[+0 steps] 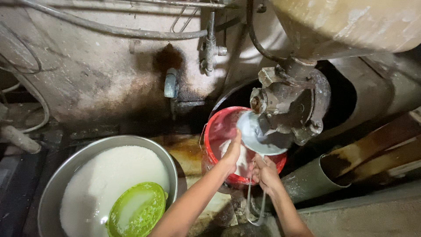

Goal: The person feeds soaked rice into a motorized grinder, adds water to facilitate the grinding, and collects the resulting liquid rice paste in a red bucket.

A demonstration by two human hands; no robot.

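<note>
Two hands work at the red bucket (219, 131): left hand (231, 153) steadies the metal bowl (254, 136), right hand (264, 172) clamped on the wire handle (250, 202); next, judged, careful tipping.

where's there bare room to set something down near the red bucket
Bare concrete ledge at lower right, beside the pipe. A narrow stained strip between the steel basin and the red bucket. Crowded around the bucket: both hands and the machine outlet.
</note>
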